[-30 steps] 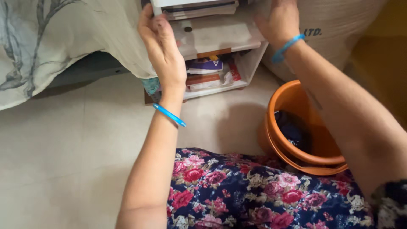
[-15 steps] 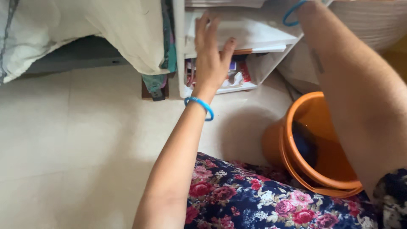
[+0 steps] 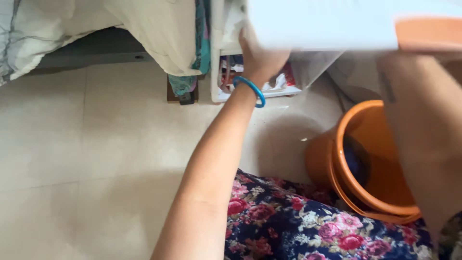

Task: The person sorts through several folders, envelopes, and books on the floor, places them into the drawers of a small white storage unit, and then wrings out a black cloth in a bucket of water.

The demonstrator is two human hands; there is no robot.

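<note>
- Pale glossy tiled floor (image 3: 86, 159): largest surface in view; carries everything below.
- Cream crumpled cloth (image 3: 159, 33) w/ a teal fabric strip at its edge: hangs top left, just beside the drawer unit.
- White plastic drawer unit (image 3: 217, 58): stands at top centre; lower compartment shows packed red, white and dark items, too blurred to identify.
- White flat plastic drawer w/ orange front panel (image 3: 337, 24): the item in hand. Sits raised at top of frame, pulled fwd of the unit, approx. level, above the bucket side. Judged status: drawer looks withdrawn or nearly so; whether it is fully clear of the unit can't be told. Not set down anywhere yet.
- Round orange plastic bucket (image 3: 380, 202): tilted on the floor at right, touching the floral fabric; dark blue item inside.
- Navy fabric w/ pink-red flower print (image 3: 308, 226): over the person's lap, bottom centre.
- Left hand (image 3: 260, 55): arm extended up and fwd, wrist raised; palm against the drawer's left underside. Fingers curl up at that end, gripping the drawer, tips partly hidden.
- Right hand: out of frame. Only the forearm shows at right, rising toward the orange end; finger state can't be told.
- Blue thin bangle (image 3: 250, 89): on left wrist.
</note>
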